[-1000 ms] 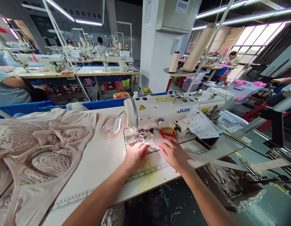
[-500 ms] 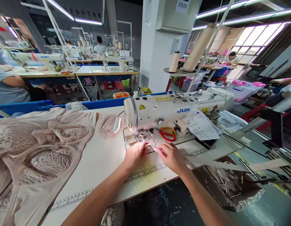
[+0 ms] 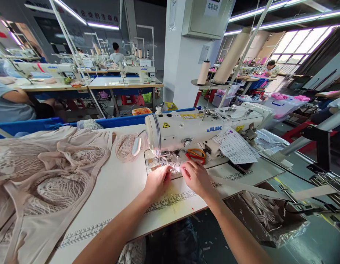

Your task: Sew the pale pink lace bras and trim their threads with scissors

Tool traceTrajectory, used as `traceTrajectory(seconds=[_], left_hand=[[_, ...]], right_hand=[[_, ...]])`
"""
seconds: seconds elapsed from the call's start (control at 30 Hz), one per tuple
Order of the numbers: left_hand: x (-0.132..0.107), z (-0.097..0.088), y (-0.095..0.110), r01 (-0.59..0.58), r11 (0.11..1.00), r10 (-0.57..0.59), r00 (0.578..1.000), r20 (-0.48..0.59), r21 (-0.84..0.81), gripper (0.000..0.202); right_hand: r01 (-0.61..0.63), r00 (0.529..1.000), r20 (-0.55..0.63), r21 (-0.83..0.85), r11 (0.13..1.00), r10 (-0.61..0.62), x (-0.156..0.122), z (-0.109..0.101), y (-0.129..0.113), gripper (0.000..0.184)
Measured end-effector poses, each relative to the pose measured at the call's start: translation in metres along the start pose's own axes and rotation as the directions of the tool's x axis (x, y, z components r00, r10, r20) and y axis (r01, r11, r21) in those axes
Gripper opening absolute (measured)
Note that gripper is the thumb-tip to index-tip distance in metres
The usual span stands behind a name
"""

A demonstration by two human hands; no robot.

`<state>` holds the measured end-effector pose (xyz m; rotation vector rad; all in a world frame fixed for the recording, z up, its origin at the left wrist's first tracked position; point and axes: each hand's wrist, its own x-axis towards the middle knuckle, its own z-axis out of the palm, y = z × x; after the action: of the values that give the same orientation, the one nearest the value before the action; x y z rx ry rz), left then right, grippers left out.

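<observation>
My left hand [image 3: 158,180] and my right hand [image 3: 195,176] sit close together on the table just in front of the presser foot [image 3: 165,159] of a white sewing machine [image 3: 197,130]. Both pinch the end of a beige elastic band [image 3: 249,188], whose length runs off to the right past the table edge. The fingertips nearly meet over a small pale lace piece [image 3: 175,169] on the needle plate. Orange-handled scissors [image 3: 196,154] lie on the machine bed just behind my right hand.
A heap of beige lace garments [image 3: 46,176] covers the table's left side. A printed paper sheet [image 3: 235,146] hangs on the machine. A plastic-lined box of elastic [image 3: 266,216] stands at the lower right. Other people work at sewing tables behind.
My right hand has moved left, closer to my left hand and the presser foot, bringing the band's end with it. The left hand has hardly moved.
</observation>
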<state>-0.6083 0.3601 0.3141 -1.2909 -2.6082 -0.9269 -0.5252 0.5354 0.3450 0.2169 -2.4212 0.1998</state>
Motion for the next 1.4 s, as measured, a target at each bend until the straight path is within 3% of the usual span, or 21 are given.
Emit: traceTrajectory(seconds=[0.43,1.07,1.4], left_hand=[[0.003,0.001,0.003,0.069,0.997,-0.070,0.997,-0.026,-0.043,0.021],[0.002,-0.001,0.003,0.080,0.996,-0.081,0.997,-0.009,-0.044,0.022],[-0.001,-0.004,0.000,0.039,0.989,-0.052,0.994,-0.093,-0.140,0.025]], right_hand=[[-0.015,0.999,-0.038,-0.085,0.996,0.012,0.001,0.006,0.001,0.024],[-0.179,0.983,0.043,-0.014,0.984,0.179,-0.039,0.002,-0.005,0.009],[-0.191,0.981,-0.021,-0.047,0.980,0.191,-0.045,-0.004,0.003,0.013]])
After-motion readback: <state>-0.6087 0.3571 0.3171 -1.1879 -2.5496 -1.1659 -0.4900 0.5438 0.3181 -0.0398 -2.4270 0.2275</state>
